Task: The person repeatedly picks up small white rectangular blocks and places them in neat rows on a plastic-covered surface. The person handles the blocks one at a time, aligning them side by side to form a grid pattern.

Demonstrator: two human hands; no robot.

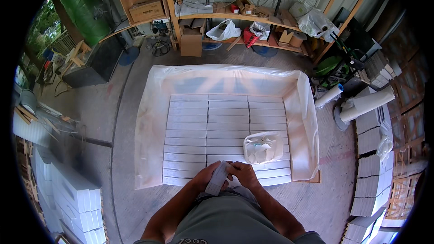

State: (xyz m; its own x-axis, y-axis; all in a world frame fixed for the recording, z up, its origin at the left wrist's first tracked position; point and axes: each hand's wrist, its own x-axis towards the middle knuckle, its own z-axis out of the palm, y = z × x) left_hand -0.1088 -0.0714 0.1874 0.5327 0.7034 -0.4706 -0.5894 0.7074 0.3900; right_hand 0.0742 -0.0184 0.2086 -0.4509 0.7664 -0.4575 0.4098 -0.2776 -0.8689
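Observation:
Close to my body, at the near edge of a large crate lined with pale plastic film (147, 126), I hold a narrow white printed slip or small pad of slips (217, 179). My left hand (204, 178) is closed around its left side. At its upper right corner, the fingers of my right hand (244, 175) are pinched. Rows of flat white boxes (185, 133) lie side by side in three columns inside the crate. On top of the right-hand boxes rests an open white bag (273, 151) with pale, crumpled-looking contents that I cannot make out.
White boxes (81, 196) are stacked at the near left, and more stacked boxes (371, 178) line the right. Rolls of plastic film (368, 104) stand by the crate's far right corner. Wooden shelving (217, 16) with cartons, bags and fans runs along the back.

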